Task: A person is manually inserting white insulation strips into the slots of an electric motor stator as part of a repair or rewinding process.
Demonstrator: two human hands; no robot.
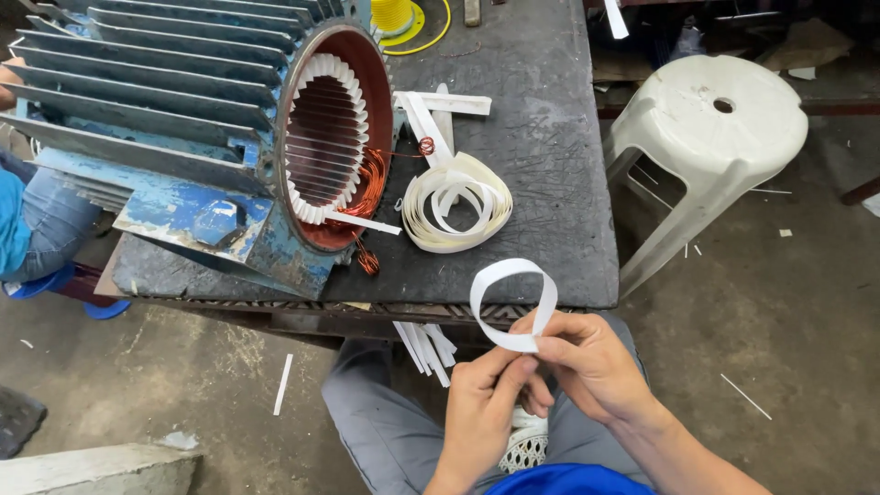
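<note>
Overhead, smooth white paper strip, looped.

The strip I hold is plain white, as is the coiled strip on the dark grey table. The motor housing is chipped blue, its windings copper-orange. The stool is off-white.
</note>
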